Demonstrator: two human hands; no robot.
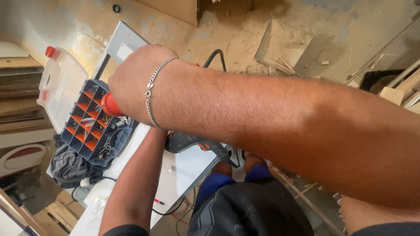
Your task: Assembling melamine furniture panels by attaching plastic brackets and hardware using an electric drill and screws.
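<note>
My right hand (131, 78) reaches across to the upper left with a chain bracelet on its wrist. It is closed around a red-orange tool handle (110, 105), and the rest of the tool is hidden. The hand hovers over a blue organizer box (94, 124) with orange compartments that hold small hardware. My left forearm (138, 175) rises from the bottom and passes under my right wrist, so the left hand is hidden. A grey and orange power tool (192, 144) lies on the white panel (183, 175) just beyond it.
The organizer's clear lid (61, 87) stands open to the left. A grey cloth (70, 166) lies beside the box. Stacked boards (19, 96) sit at far left. A black cable (216, 57) runs over the sawdust-covered floor (245, 30). Wood offcuts (393, 91) lie at the right.
</note>
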